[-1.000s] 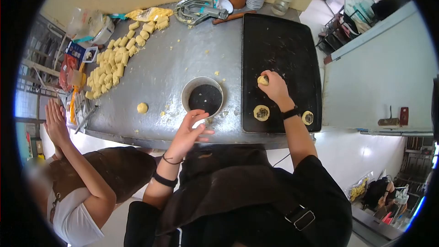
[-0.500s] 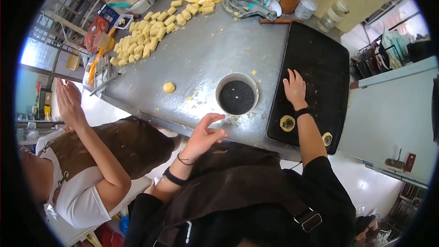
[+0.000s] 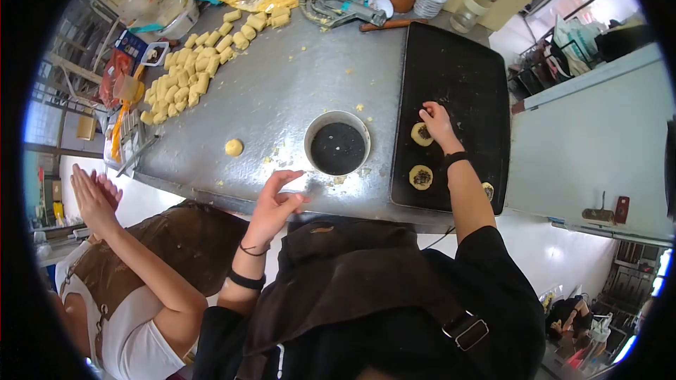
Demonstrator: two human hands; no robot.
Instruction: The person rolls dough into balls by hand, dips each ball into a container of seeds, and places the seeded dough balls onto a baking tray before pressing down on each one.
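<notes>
Over the black baking tray (image 3: 454, 63) is my right hand (image 3: 440, 127), its fingers bent down at the edge of a round dough piece with dark specks on top (image 3: 422, 135). A second such piece (image 3: 421, 177) lies below it, and a third (image 3: 488, 190) shows partly beside my forearm. My left hand (image 3: 276, 207) hangs empty at the table's front edge, thumb and fingers apart. Near it stands a round metal tin (image 3: 308, 142) with dark seeds inside. A plain dough ball (image 3: 234, 147) lies to its left.
Many dough pieces (image 3: 184, 74) are heaped at the back left of the metal table (image 3: 282, 84). Behind are metal tools (image 3: 338, 5), a rolling pin (image 3: 394, 24) and a glass jar (image 3: 473, 7). At the left, a co-worker's hands (image 3: 95, 200) are pressed together.
The view has shifted, so the table items sit further left. A speckled dough piece now shows at my right hand's fingertips, where the fingers were spread over the tray before.
</notes>
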